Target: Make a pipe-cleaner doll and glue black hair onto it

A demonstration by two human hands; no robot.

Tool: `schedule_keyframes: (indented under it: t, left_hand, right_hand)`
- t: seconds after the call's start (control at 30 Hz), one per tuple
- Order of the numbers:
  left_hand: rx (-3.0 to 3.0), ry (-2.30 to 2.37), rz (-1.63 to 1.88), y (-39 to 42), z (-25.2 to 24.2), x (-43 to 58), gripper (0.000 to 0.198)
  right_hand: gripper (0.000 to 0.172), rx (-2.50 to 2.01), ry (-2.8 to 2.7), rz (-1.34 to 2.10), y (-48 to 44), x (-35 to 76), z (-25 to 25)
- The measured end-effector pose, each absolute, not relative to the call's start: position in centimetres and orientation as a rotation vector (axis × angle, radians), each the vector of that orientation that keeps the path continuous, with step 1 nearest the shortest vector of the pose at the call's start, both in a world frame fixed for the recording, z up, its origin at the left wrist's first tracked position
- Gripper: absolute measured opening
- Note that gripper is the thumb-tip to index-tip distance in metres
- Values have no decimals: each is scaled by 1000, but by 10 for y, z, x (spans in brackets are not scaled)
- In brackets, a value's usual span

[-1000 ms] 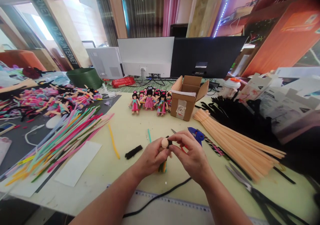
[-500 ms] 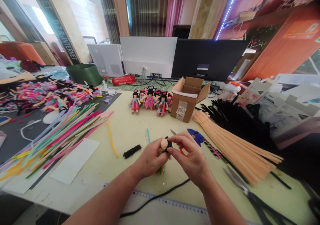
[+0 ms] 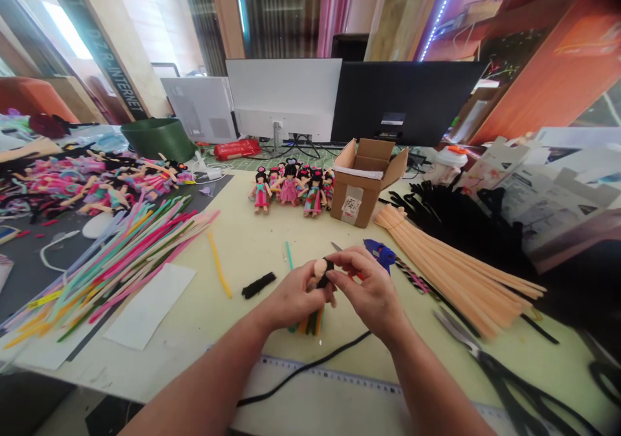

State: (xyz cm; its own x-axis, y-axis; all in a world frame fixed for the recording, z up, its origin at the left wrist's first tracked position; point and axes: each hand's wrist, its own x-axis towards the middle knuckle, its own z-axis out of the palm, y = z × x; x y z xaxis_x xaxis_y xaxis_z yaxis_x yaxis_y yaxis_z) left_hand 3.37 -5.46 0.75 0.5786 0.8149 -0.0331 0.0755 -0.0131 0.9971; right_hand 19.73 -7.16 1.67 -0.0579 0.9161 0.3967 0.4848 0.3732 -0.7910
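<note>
My left hand (image 3: 290, 299) is closed around a small pipe-cleaner doll (image 3: 317, 279) with a peach ball head; green, orange and yellow stems stick out below my fingers. My right hand (image 3: 367, 292) pinches a black fuzzy piece (image 3: 328, 272) against the side of the doll's head. Both hands hover just above the pale yellow table top (image 3: 252, 248), near its front middle. A short black pipe-cleaner piece (image 3: 259, 284) lies on the table to the left of my hands.
Coloured pipe cleaners (image 3: 116, 255) fan out at left, peach ones (image 3: 460, 274) and black ones (image 3: 466, 222) at right. Finished dolls (image 3: 291, 189) stand by an open cardboard box (image 3: 367, 180). A blue glue gun (image 3: 381, 252), scissors (image 3: 485, 358), a black cable (image 3: 310, 365) and monitors (image 3: 286, 99) surround my hands.
My hands stay together on the doll, which has tilted a little so more of the coloured stems show below. The camera dipped slightly.
</note>
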Motion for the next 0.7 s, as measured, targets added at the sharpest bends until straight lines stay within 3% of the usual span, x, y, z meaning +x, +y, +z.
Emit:
schedule_keyframes:
  t: [0.7]
  left_hand:
    - [1313, 608, 623, -52, -3, 31, 29]
  right_hand:
    - [14, -1293, -1704, 593, -73, 200, 16]
